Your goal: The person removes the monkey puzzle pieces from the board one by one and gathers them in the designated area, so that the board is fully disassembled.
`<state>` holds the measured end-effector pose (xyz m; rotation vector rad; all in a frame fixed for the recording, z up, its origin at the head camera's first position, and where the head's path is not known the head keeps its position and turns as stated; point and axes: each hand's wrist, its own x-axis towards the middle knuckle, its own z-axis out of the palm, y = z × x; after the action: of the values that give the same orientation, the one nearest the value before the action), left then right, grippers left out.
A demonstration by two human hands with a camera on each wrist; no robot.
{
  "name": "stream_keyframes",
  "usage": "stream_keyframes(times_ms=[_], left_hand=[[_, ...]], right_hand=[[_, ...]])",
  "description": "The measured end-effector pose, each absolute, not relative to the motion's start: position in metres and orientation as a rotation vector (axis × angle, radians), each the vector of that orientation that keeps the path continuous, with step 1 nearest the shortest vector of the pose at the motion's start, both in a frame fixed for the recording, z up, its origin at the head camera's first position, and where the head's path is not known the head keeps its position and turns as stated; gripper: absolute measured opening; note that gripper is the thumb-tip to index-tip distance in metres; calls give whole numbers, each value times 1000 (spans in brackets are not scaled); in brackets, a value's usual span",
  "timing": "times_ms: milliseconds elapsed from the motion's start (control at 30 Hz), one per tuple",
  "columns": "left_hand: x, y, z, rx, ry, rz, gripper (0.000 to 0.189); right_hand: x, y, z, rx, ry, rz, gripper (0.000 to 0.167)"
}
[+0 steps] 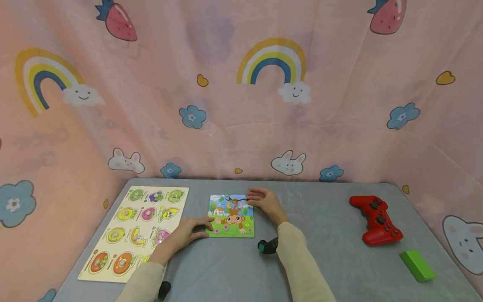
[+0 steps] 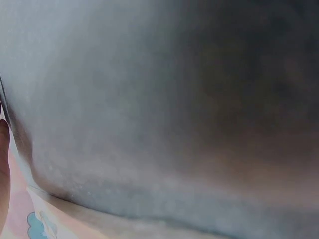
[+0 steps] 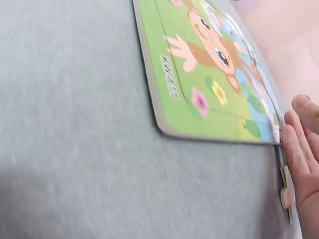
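A small square monkey puzzle (image 1: 232, 216), with a bright green and blue picture, lies flat on the grey table. My left hand (image 1: 185, 235) is at its lower left side, fingertips over the left edge and thumb beside it, spread apart. At the upper right corner, the straight fingers of my right hand (image 1: 266, 203) touch the puzzle's edge. The right wrist view shows the puzzle's corner (image 3: 174, 117) close up, with the right hand (image 3: 304, 154) along its far edge. Only a sliver of a left finger (image 2: 4, 169) shows in the left wrist view.
A cream fruit board (image 1: 107, 218) lies on the left, partly under the left forearm. To the right are a red game controller (image 1: 379, 220) and a green block (image 1: 418, 265). A pink patterned curtain (image 1: 234, 138) hangs behind the table (image 1: 317, 260).
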<state>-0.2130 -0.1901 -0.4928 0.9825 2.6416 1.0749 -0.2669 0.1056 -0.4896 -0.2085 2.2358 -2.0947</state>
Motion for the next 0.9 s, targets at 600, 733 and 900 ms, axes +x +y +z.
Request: stream_keyframes(times_ms=[600, 733, 900], left_hand=[[-211, -190, -494, 967, 2641, 1087, 15], [-212, -189, -494, 965, 2642, 1084, 15], [-214, -191, -493, 972, 2651, 1075, 15]], right_hand=[[-273, 69, -490, -241, 2318, -1931, 44], [-272, 67, -493, -203, 2414, -1891, 43], [-273, 65, -497, -189, 2449, -1884, 43]])
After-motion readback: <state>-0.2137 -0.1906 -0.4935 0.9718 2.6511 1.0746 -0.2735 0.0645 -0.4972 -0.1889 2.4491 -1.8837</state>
